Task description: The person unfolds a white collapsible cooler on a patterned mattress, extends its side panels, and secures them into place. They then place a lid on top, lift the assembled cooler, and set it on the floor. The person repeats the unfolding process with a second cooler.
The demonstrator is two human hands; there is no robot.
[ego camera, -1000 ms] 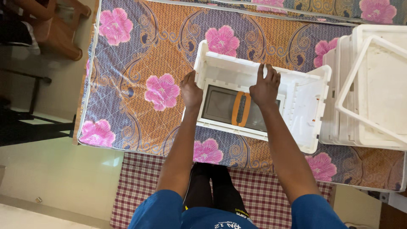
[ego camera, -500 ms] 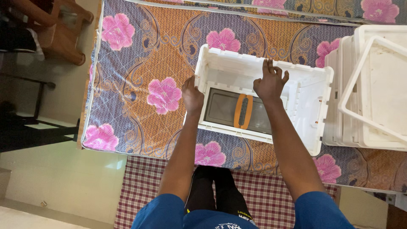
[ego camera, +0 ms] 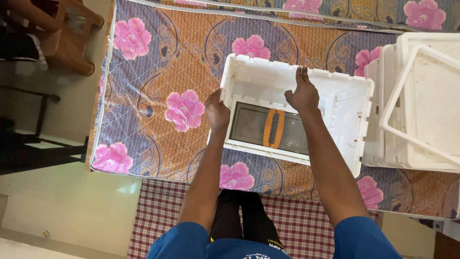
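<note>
**Both hands on a white plastic crate atop a flowered mattress**

Floral bedding fills most of the view: a mattress (ego camera: 158, 72) covered in orange and purple paisley cloth with large pink flowers, seen from above. Below its near edge lies a red-and-white checked mat (ego camera: 163, 216) on a pale floor, where the person stands in dark trousers and blue sleeves. At the upper left stands a brown wooden stool (ego camera: 72, 43).

At the right edge of the mattress rests a stack of white plastic panels and frames (ego camera: 421, 96), just beside the crate and touching it along its right side.

A white moulded plastic crate (ego camera: 345, 110), open and box-shaped, sits on the mattress in the middle of the view. Inside its near wall is a grey rectangular panel (ego camera: 249, 123) carrying an orange oval handle (ego camera: 273, 128).

The left hand (ego camera: 217, 111) is at the crate's left end, its fingers (ego camera: 214, 97) curled loosely against the left wall near the corner; whether they clamp the wall or only press on it cannot be told. The right hand (ego camera: 303, 93) reaches farther in, its fingers (ego camera: 299, 73) stretched upward and close together over the far rim, the thumb spread to the left. It grips no loose thing, only touches the crate.
</note>
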